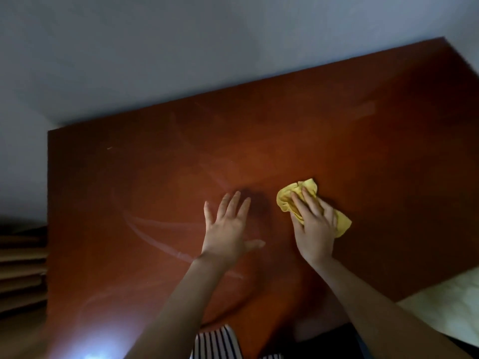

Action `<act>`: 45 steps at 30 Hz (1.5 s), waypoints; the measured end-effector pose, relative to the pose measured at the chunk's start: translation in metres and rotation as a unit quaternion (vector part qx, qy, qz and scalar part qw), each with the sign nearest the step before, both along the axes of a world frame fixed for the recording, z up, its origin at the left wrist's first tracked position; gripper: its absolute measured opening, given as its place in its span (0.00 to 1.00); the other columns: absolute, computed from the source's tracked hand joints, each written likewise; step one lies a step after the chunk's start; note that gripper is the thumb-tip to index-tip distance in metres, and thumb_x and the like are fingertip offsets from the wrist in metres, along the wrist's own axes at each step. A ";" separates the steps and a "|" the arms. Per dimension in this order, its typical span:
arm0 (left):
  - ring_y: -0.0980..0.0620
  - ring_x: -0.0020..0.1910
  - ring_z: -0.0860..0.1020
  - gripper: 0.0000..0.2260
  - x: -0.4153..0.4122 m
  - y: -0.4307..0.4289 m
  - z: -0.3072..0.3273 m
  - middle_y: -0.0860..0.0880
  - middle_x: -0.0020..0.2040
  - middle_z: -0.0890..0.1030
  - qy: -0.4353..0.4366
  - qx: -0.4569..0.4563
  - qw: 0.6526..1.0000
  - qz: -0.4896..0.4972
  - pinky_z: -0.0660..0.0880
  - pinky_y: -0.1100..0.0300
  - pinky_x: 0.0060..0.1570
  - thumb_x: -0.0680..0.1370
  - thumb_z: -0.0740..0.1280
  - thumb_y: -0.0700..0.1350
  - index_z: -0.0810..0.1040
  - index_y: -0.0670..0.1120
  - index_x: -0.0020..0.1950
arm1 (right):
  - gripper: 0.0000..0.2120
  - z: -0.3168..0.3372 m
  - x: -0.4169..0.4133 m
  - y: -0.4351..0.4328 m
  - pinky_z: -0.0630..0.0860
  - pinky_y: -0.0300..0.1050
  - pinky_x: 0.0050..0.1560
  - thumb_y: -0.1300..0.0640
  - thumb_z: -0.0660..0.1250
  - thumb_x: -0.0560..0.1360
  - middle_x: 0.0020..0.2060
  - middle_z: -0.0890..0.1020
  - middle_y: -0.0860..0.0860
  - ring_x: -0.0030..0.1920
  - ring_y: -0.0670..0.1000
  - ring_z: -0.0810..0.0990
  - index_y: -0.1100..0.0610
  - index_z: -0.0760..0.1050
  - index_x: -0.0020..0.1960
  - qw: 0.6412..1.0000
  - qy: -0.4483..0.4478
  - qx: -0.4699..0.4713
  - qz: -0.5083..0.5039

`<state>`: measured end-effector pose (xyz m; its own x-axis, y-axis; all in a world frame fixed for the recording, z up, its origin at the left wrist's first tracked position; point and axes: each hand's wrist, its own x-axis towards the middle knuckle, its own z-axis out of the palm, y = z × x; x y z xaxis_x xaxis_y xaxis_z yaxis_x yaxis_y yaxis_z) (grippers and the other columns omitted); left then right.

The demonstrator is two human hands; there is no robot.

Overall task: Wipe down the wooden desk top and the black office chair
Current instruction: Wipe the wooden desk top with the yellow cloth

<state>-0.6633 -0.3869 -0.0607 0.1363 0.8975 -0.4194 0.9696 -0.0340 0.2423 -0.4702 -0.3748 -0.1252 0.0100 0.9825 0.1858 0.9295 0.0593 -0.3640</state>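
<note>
The yellow cloth (285,200) lies crumpled on the counter (363,151), right of centre, under my right hand (315,224), whose fingers lie flat and press it down. It looks soft and light and should bunch easily, so I would bear on its middle with the palm. My left hand (228,226) is spread wide just left of it, holding nothing. The reddish-brown top looks smooth and hard, with pale curved streaks (155,237) towards the near left. A plain grey wall (181,47) stands behind the far edge. I cannot see the black chair.
</note>
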 end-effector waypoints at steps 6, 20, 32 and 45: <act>0.47 0.76 0.35 0.42 0.006 0.012 -0.012 0.49 0.78 0.39 0.003 0.021 0.999 -0.037 0.32 0.40 0.68 0.73 0.62 0.66 0.46 0.50 0.78 | 0.21 0.000 0.016 -0.024 0.66 0.52 0.64 0.48 0.57 0.77 0.68 0.71 0.45 0.63 0.54 0.68 0.51 0.74 0.67 0.995 0.036 -0.028 0.088; 0.46 0.76 0.44 0.45 0.025 0.046 -0.019 0.48 0.78 0.45 0.082 0.025 0.992 -0.094 0.34 0.38 0.68 0.73 0.58 0.69 0.41 0.47 0.78 | 0.19 0.001 0.040 0.093 0.72 0.56 0.55 0.62 0.70 0.72 0.61 0.79 0.46 0.55 0.55 0.73 0.52 0.78 0.62 0.987 0.060 0.000 0.148; 0.48 0.76 0.46 0.37 0.022 0.048 -0.016 0.50 0.78 0.50 0.054 0.045 0.995 -0.074 0.34 0.41 0.70 0.77 0.52 0.66 0.43 0.48 0.78 | 0.20 0.005 -0.011 0.166 0.60 0.49 0.61 0.48 0.63 0.78 0.70 0.67 0.39 0.65 0.54 0.65 0.42 0.69 0.69 0.994 -0.030 -0.072 0.070; 0.46 0.76 0.37 0.38 -0.043 -0.032 -0.001 0.49 0.78 0.39 0.020 0.051 0.994 -0.098 0.30 0.41 0.67 0.76 0.54 0.66 0.42 0.50 0.78 | 0.21 0.003 -0.039 0.034 0.63 0.54 0.59 0.50 0.65 0.77 0.70 0.69 0.44 0.63 0.56 0.68 0.44 0.69 0.70 0.991 -0.062 -0.069 0.094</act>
